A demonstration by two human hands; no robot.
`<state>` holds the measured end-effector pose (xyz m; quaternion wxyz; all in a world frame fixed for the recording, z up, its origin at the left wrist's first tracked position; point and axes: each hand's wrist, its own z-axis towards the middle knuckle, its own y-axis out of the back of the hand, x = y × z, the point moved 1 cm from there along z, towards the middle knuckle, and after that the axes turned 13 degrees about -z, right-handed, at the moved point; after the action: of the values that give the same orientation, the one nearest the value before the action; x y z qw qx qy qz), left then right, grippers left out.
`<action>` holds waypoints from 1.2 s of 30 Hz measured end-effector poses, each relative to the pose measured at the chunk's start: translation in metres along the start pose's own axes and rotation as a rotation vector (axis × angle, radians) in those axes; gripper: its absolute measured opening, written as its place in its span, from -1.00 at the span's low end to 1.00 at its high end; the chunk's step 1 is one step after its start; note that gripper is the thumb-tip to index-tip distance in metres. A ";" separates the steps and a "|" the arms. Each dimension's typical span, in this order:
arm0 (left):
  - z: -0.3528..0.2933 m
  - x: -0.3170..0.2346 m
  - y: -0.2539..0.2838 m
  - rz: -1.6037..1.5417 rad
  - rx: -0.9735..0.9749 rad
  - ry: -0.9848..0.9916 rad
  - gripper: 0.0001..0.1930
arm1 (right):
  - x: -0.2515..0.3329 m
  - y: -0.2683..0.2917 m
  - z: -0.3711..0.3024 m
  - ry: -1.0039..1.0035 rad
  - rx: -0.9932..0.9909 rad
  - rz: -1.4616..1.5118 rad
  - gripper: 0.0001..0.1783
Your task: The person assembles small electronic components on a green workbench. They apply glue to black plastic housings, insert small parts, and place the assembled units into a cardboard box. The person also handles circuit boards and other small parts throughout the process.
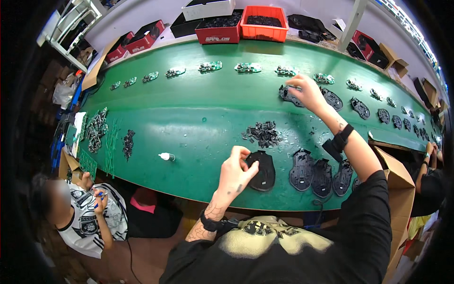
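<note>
A black mouse bottom shell (pixel 265 176) lies on the green work surface in front of me. My left hand (pixel 236 169) is closed at its upper left edge, thumb over the shell. My right hand (pixel 305 92) reaches far forward, its fingers curled at the upper edge of another mouse bottom shell (pixel 289 96); the fingertips are partly blurred. Just right of that one lies a further shell (pixel 332 99). A heap of small black parts (pixel 263 134) sits between my hands. Several more shells (pixel 301 171) stand side by side near the front edge on my right.
Green circuit boards (pixel 248 67) with components form a row along the far side. Behind them stand a red bin (pixel 264 23) and boxes of black parts. A small white bottle (pixel 167 156) lies left. Boards (pixel 97 130) are heaped farther left, beside a seated co-worker (pixel 90 213).
</note>
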<state>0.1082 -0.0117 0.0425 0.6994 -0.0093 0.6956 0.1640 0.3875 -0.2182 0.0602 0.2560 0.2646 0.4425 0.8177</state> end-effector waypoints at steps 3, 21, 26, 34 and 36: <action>-0.002 0.014 0.012 -0.350 -0.055 0.105 -0.61 | 0.058 0.007 -0.002 0.044 0.348 0.208 -0.82; 0.017 0.012 0.024 -0.634 -0.152 0.079 -0.48 | 0.138 0.015 -0.024 -0.299 0.543 0.735 -0.75; 0.021 0.002 0.021 -0.665 -0.111 0.040 -0.45 | 0.146 0.014 -0.027 -0.261 0.453 0.795 -0.83; 0.024 -0.002 0.024 -0.601 -0.089 -0.041 -0.47 | 0.145 0.011 -0.020 -0.479 0.686 1.011 -0.62; 0.027 0.006 0.025 -0.605 -0.063 -0.044 -0.41 | 0.142 0.006 -0.015 -0.509 0.784 1.063 -0.64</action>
<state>0.1279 0.0198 0.0426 0.7307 -0.2342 0.6406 -0.0300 0.2726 -0.1372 0.0879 -0.1966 0.7004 0.4417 0.5251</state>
